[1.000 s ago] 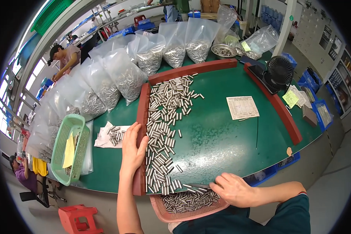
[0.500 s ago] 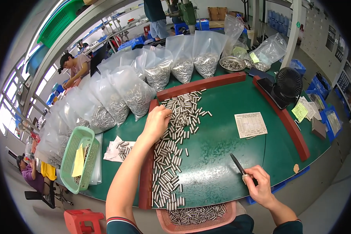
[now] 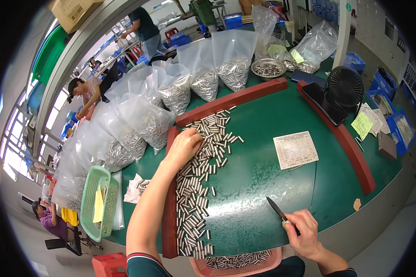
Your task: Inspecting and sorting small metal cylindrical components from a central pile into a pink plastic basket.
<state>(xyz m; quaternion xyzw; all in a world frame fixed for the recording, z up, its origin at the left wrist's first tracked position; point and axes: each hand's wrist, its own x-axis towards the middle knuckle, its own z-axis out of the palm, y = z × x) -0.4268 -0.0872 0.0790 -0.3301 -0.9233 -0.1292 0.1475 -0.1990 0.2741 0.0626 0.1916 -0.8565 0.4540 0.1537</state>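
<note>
On the green table mat (image 3: 263, 184), a long band of small metal cylinders (image 3: 198, 184) runs along the red wooden rail (image 3: 170, 221) at its left edge. Your left hand (image 3: 184, 147) lies flat on the far end of that band, fingers spread loose over the cylinders and gripping none. Your right hand (image 3: 302, 228) sits at the mat's near edge, well apart from the cylinders, fingers closed around a dark narrow blade (image 3: 277, 208) that points toward the mat's middle. Just below the mat's near edge, a pink tray (image 3: 238, 267) holds more cylinders. A printed paper sheet (image 3: 295, 149) lies right of the cylinders. Clear bags of metal parts (image 3: 171, 97) stand beyond the mat's far rail.
</note>
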